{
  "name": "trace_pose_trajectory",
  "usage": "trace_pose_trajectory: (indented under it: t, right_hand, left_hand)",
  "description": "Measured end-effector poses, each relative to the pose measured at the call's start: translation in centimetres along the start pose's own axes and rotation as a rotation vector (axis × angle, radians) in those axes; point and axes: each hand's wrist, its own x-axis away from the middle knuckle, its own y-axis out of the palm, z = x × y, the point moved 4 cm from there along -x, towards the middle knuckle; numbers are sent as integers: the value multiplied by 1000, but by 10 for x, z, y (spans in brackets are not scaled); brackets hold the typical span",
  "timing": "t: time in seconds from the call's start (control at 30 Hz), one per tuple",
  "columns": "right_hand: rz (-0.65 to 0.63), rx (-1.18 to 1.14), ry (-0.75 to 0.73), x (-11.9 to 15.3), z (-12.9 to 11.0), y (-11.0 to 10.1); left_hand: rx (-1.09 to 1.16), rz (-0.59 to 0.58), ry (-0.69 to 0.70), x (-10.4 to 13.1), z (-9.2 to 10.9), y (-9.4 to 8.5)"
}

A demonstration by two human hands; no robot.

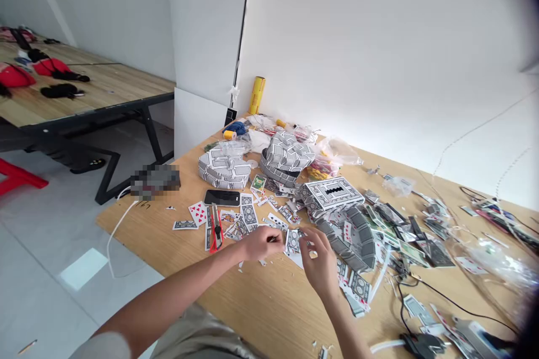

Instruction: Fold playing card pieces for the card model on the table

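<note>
Between my two hands is a playing card (293, 240) with a black-and-white patterned back. My left hand (261, 243) is closed at its left edge, the fingertips partly hidden. From the other side, my right hand (319, 261) pinches around its right edge with thumb and fingers. Loose cards and small paper scraps lie beneath and around both hands. To the left are a red-handled utility knife (216, 230) and a black phone (222, 197). Close to my right hand stands an open curved box made of folded cards (357, 241), with a rectangular card-covered box (332, 193) behind it.
Two more card-woven boxes (224, 169) stand at the back with plastic bags and a yellow roll (256, 95). Card stacks, cables and a black plug (423, 345) clutter the right. Another table (105, 90) stands at the left, holding red and black items.
</note>
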Motion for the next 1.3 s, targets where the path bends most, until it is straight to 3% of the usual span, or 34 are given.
trace_pose_trajectory:
  t: [0.07,0.17,0.3,0.4,0.63,0.77,1.0,1.3]
  right_hand:
    - [-27,-23,81,19,18,18]
    - [-56,-4,154,32,39,27]
    - [-38,69,128,28,48,31]
    - [-7,88,80,19,52,40]
    - [102,94,-2,21,64,48]
    - [46,51,-6,28,61,50]
    - [-67,-106,18,31,38,53]
    - [-112,-161,49,37,36,64]
  left_hand:
    - [-127,83,100,-26,-9,5]
    - [-268,201,220,-45,-24,7]
    - [-373,323,317,-44,-40,5]
    - [-422,346,358,-40,-50,1]
    - [-533,353,340,-42,-59,-1]
    - [-570,332,356,-43,-61,6]
    - [-616,306,388,-41,-62,12]
    - [-711,144,411,-37,-55,24]
